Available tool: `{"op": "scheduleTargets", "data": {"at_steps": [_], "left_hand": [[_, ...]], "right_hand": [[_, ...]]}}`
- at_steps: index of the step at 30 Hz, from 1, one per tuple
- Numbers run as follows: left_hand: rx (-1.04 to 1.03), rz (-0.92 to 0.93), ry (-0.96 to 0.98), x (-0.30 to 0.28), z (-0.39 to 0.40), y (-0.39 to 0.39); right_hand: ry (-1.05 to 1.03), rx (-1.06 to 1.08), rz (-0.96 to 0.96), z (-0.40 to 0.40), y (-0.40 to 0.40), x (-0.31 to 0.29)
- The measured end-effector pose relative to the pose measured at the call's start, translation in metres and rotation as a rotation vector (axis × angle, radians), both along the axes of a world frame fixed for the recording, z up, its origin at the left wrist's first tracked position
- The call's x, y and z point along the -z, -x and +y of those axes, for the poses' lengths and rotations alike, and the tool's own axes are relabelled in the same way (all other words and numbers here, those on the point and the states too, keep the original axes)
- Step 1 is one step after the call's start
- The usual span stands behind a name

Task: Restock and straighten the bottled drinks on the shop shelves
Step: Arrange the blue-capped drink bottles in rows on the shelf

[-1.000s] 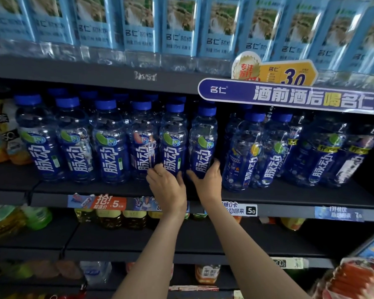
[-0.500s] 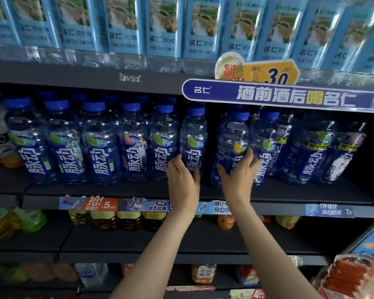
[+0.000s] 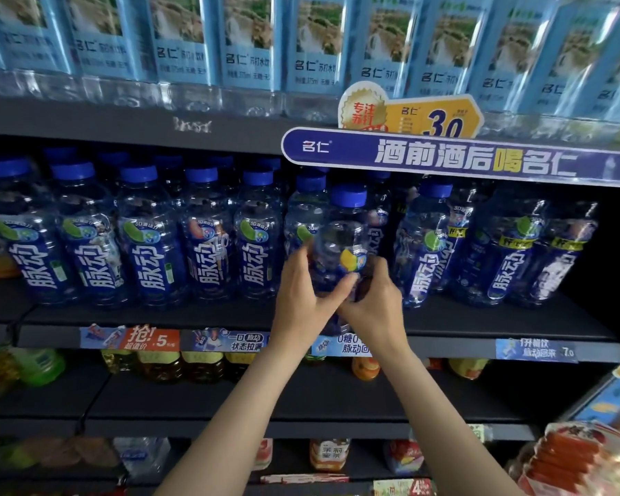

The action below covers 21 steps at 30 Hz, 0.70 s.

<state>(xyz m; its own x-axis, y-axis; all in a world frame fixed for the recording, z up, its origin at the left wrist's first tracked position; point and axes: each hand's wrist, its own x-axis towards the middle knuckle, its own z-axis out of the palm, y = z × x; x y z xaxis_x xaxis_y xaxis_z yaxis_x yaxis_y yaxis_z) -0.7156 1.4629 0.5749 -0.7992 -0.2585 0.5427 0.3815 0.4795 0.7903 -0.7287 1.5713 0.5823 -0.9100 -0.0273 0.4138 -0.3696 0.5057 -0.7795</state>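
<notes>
my left hand point(image 3: 301, 298) and right hand point(image 3: 374, 305) both clasp the lower body of one blue-capped bottle point(image 3: 340, 241) at the front edge of the middle shelf point(image 3: 480, 322), and i judge it full, heavy, slick plastic, best gripped low around its waist.

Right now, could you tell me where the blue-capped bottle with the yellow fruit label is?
In the head view, the blue-capped bottle with the yellow fruit label is centre frame, gripped by both hands in front of the middle shelf, under the purple banner's left end.
</notes>
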Motion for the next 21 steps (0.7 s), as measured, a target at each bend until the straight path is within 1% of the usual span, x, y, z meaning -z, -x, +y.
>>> {"op": "scheduleTargets", "data": {"at_steps": [2, 3, 4, 5, 6, 7, 9, 11, 13, 15, 17, 21], "left_hand": [[-0.025, -0.022, -0.033, -0.006, -0.004, 0.002], [-0.045, -0.002, -0.030, -0.007, -0.009, 0.001], [-0.049, 0.020, -0.020, -0.007, -0.015, 0.000], [-0.040, 0.033, -0.009, -0.008, -0.021, -0.003], [-0.025, 0.036, 0.000, -0.009, -0.028, -0.006], [-0.007, 0.029, 0.005, -0.010, -0.033, -0.009], [0.006, 0.016, 0.011, -0.012, -0.041, -0.013], [0.007, 0.004, 0.023, -0.012, -0.045, -0.013], [0.017, -0.009, 0.020, -0.011, -0.047, -0.011], [0.036, -0.011, 0.008, -0.010, -0.049, -0.011], [0.060, -0.023, -0.013, -0.011, -0.049, -0.010], [0.041, -0.017, -0.006, -0.010, -0.048, -0.005]], "right_hand": [[-0.013, -0.201, -0.069, 0.004, -0.001, -0.007], [0.003, -0.315, -0.127, 0.009, 0.002, -0.012], [0.036, -0.387, -0.181, 0.016, 0.009, -0.015], [0.074, -0.397, -0.217, 0.022, 0.015, -0.017], [0.096, -0.336, -0.220, 0.027, 0.023, -0.018], [0.068, -0.210, -0.195, 0.028, 0.033, -0.016], [-0.044, 0.027, -0.152, 0.017, 0.049, -0.011], [-0.092, 0.139, -0.157, -0.006, 0.061, -0.007], [-0.080, 0.237, -0.196, -0.023, 0.073, -0.005], [-0.004, 0.318, -0.302, -0.027, 0.086, -0.004], [0.013, 0.349, -0.355, -0.023, 0.095, 0.001], [-0.051, 0.365, -0.310, -0.028, 0.102, 0.008]]}}
